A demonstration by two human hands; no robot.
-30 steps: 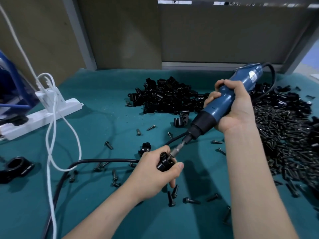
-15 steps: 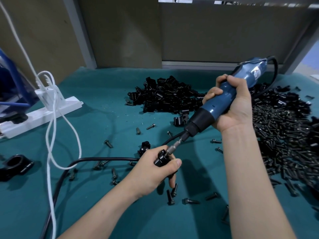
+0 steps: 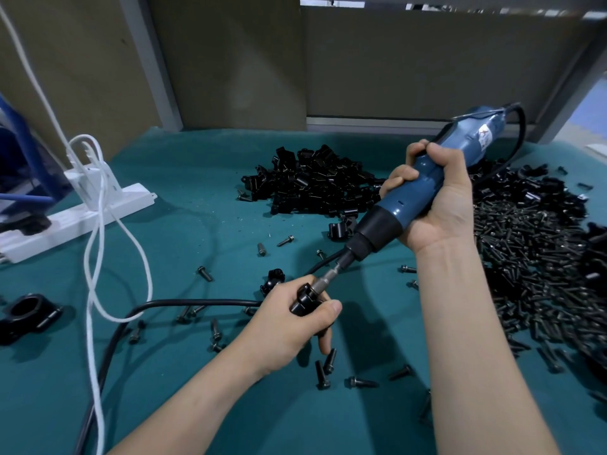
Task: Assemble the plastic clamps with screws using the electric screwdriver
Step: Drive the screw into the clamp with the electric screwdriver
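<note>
My left hand (image 3: pixel 289 320) grips a small black plastic clamp (image 3: pixel 303 300) just above the teal table. My right hand (image 3: pixel 437 205) is wrapped round the blue electric screwdriver (image 3: pixel 423 192), which slants down to the left. Its metal bit (image 3: pixel 325 279) meets the top of the clamp. The screw under the bit is hidden. A heap of black clamp parts (image 3: pixel 312 185) lies behind, and a large heap of black screws (image 3: pixel 532 274) spreads on the right.
Loose screws (image 3: pixel 325 366) dot the teal mat (image 3: pixel 197 205) around my hands. A black cable (image 3: pixel 184 305) and a white cord (image 3: pixel 95 257) cross the left side. A white power strip (image 3: pixel 82 218) and an assembled clamp (image 3: pixel 28 308) lie at far left.
The screwdriver has tilted a little more upright and both hands have shifted slightly, with the bit staying on the clamp.
</note>
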